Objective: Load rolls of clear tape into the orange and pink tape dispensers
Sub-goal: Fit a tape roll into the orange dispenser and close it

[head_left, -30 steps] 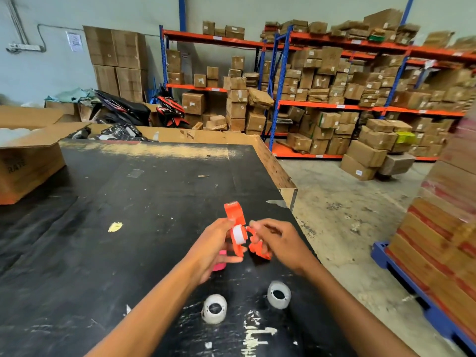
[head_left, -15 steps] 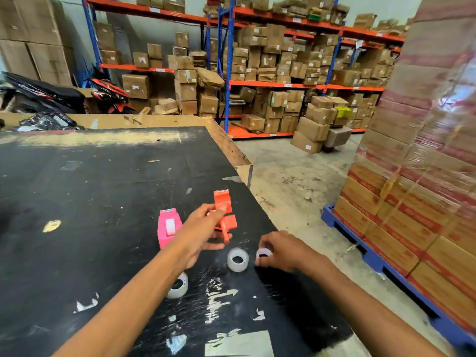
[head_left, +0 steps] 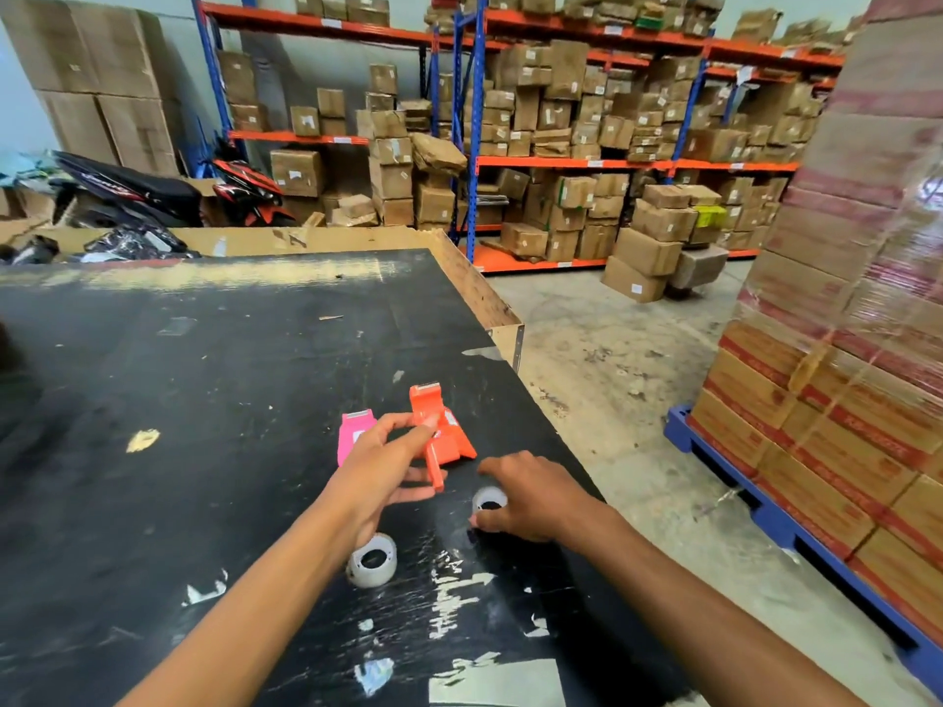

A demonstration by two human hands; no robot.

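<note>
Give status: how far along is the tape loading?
Done: nothing loaded that I can see. In hand: left hand holds the orange dispenser, opened; right hand is on a roll on the table. Left: seat that roll, then load the second roll into the pink dispenser.

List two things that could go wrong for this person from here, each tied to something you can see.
1. The right hand is closing on a tape roll near the black table's right edge; a fumble might roll it onto the floor.
2. The left hand pinches the opened orange dispenser by fingertips only, so it may twist or slip during loading.
</note>
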